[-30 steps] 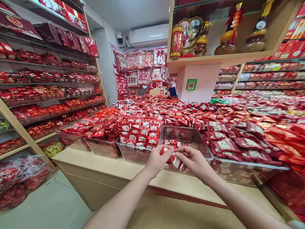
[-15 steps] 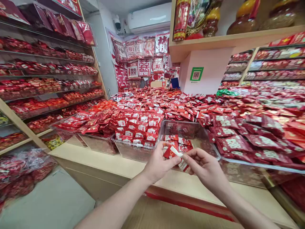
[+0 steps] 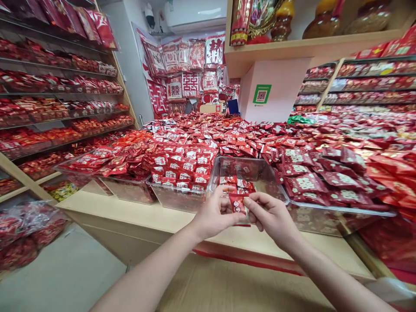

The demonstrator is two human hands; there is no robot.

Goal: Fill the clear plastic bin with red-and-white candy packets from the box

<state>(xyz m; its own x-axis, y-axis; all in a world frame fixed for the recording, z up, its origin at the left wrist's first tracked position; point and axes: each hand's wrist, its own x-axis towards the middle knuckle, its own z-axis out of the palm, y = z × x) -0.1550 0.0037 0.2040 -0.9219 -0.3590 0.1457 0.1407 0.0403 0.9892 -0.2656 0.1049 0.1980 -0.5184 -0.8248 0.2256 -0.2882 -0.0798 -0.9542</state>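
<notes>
A small red packet [image 3: 238, 203] with white print is held between both hands, over the front edge of a clear plastic bin [image 3: 268, 184]. My left hand [image 3: 216, 212] grips its left side with thumb and fingers. On the right side, my right hand [image 3: 268, 214] pinches the packet between thumb and fingers. Behind the hands, a few red and white packets [image 3: 244, 185] lie in the left part of the bin, partly hidden by my fingers. Something pale shows under the packet beside my right fingertips, too small to make out.
Bins of red packets [image 3: 182, 167] stand to the left, and dark red packets [image 3: 305, 184] fill one to the right. A wooden counter edge [image 3: 130, 212] runs below. Shelves [image 3: 65, 117] line the left; a wooden shelf [image 3: 292, 45] overhangs the back.
The packet has turned, so its printed red face shows where a white strip was visible before. Both hands have come closer together around it. The view has shifted slightly.
</notes>
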